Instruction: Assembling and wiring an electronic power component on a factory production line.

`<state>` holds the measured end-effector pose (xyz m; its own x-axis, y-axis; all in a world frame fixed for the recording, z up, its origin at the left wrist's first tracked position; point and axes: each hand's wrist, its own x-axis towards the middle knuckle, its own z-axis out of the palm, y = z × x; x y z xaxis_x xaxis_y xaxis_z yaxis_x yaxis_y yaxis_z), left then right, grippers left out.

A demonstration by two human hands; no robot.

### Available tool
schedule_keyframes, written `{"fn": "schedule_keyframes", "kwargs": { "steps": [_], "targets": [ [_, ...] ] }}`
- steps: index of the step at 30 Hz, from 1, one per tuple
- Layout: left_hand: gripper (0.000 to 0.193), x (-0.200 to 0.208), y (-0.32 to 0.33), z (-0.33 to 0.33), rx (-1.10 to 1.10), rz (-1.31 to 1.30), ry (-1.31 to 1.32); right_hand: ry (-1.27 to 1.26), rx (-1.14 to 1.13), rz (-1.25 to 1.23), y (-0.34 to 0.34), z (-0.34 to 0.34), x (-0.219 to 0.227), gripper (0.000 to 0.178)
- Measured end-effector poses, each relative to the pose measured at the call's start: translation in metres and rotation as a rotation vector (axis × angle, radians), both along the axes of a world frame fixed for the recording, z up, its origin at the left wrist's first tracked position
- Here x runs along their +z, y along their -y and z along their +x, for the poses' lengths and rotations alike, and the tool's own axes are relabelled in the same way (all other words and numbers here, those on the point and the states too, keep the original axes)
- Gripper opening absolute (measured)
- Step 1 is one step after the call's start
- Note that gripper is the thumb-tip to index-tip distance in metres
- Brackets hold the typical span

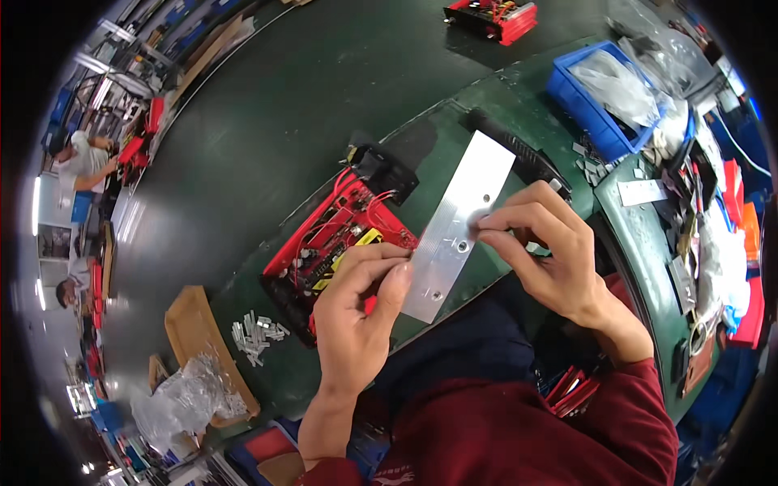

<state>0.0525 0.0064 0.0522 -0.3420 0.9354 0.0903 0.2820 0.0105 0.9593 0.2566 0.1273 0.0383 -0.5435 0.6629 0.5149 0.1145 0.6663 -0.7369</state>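
A flat silver metal plate [444, 243] with fine ribs and several holes along one side is held up at a slant in front of me. My left hand [359, 304] pinches its left edge between thumb and fingers. Close to the plate's right side, my right hand [559, 247] has thumb and forefinger brought together near the middle hole. Whatever is between those fingertips is too small to make out. Behind my left hand lies an open red housing [324, 235] with wires and a black and yellow part inside.
Small silver pieces [258, 334] lie left of the housing, beside a cardboard tray [198, 324] with plastic bags. A blue bin [596, 109] with clear bags stands at the far right. Another red unit [515, 23] sits at the back. People work at far left.
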Motion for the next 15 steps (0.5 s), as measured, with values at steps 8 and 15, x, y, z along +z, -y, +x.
{"fn": "schedule_keyframes", "kwargs": {
  "steps": [8, 15],
  "targets": [
    [0.016, -0.013, -0.008, 0.004, -0.03, 0.035, -0.026, 0.036, -0.052, 0.011, 0.002, 0.017, -0.012, 0.016],
    [0.039, -0.05, 0.033, -0.028, 0.055, 0.055, 0.315, 0.028, 0.004, 0.022, 0.005, 0.015, -0.033, 0.015]
  ]
}}
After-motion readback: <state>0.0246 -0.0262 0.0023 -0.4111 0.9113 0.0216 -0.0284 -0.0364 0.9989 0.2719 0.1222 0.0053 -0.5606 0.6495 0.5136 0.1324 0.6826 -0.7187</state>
